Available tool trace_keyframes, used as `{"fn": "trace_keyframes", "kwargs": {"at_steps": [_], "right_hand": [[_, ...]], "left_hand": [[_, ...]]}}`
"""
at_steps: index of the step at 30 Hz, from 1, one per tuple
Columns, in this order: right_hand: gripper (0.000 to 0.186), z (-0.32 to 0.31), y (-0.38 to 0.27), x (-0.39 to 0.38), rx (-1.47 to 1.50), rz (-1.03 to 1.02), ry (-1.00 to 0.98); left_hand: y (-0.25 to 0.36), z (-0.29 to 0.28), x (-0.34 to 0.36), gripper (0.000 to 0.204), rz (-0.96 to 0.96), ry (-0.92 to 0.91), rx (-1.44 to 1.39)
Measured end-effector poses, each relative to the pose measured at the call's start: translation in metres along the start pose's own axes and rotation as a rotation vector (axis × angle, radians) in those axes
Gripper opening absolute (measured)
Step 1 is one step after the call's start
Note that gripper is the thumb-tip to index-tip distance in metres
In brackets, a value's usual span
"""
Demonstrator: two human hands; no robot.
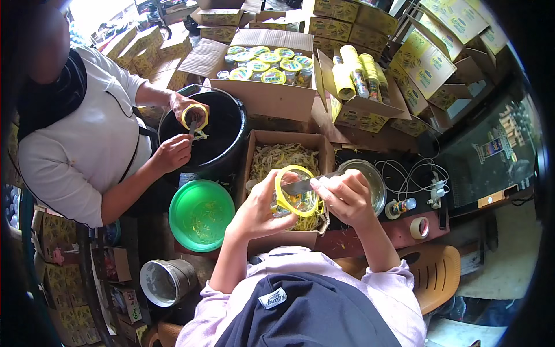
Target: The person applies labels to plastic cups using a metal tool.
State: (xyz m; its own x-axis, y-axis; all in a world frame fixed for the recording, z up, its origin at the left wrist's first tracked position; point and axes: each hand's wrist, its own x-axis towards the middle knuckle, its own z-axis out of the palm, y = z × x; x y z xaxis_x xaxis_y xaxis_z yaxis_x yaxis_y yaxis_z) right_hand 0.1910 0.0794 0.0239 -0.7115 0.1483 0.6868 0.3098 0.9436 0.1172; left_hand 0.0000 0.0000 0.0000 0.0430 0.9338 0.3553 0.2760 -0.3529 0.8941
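A head-worn fisheye looks steeply down and forward. Two hands [347, 195] sit near below it, stacked boxes [334, 28] far.

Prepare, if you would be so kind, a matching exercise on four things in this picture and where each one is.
1. Yellow-rimmed clear container
2. Knife
3. Green basin
4. Tape roll

A. Left of the open carton of pale shreds
B. Held in the left hand
C. Right of the right hand, on the reddish tabletop
D. Held in the right hand

Pairs: 1-B; 2-D; 3-A; 4-C
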Motion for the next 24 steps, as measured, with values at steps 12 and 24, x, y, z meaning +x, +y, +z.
{"fn": "trace_keyframes", "kwargs": {"at_steps": [12, 24], "right_hand": [[0.022, -0.001, 0.008, 0.002, -0.029, -0.093, 0.070], [0.018, -0.002, 0.013, 0.001, 0.035, -0.043, 0.150]], "left_hand": [[-0.007, 0.002, 0.005, 0.062, 0.081, -0.124, -0.116], [-0.011, 0.002, -0.001, 0.065, 0.188, -0.161, -0.093]]}}
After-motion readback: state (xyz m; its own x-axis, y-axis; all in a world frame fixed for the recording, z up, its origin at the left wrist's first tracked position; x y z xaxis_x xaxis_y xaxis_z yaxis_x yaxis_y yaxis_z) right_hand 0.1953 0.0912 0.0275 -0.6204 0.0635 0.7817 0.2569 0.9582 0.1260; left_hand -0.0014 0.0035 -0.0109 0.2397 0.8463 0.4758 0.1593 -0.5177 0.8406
